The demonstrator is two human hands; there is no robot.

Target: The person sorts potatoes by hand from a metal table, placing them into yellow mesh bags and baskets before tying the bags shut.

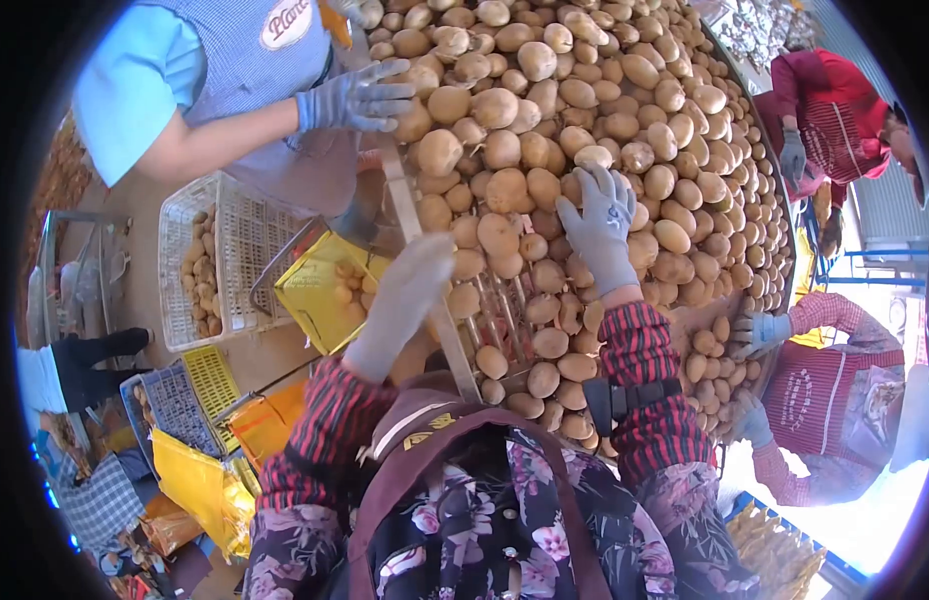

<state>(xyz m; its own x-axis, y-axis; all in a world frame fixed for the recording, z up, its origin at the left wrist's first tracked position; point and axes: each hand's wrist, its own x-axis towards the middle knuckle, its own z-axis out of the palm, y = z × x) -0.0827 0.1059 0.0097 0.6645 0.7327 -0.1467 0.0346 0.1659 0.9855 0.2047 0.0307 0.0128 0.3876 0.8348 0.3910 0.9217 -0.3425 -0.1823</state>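
A wide heap of brown potatoes (533,150) covers the sorting table in front of me. My right hand (603,225), in a grey glove, lies over the heap with its fingers apart, the fingertips at a pale potato (593,157). My left hand (410,295), also gloved, is over the table's metal edge (405,195), near the yellow basket. Motion smears its fingers, so what they hold, if anything, cannot be made out. Between my hands, metal rollers or bars (505,322) show through a gap among the potatoes.
To the left stand a white crate (235,265) with potatoes, a yellow basket (320,290) and a blue crate (185,405). A co-worker's gloved hand (357,98) reaches over the heap at upper left. Other workers (825,400) stand along the right side.
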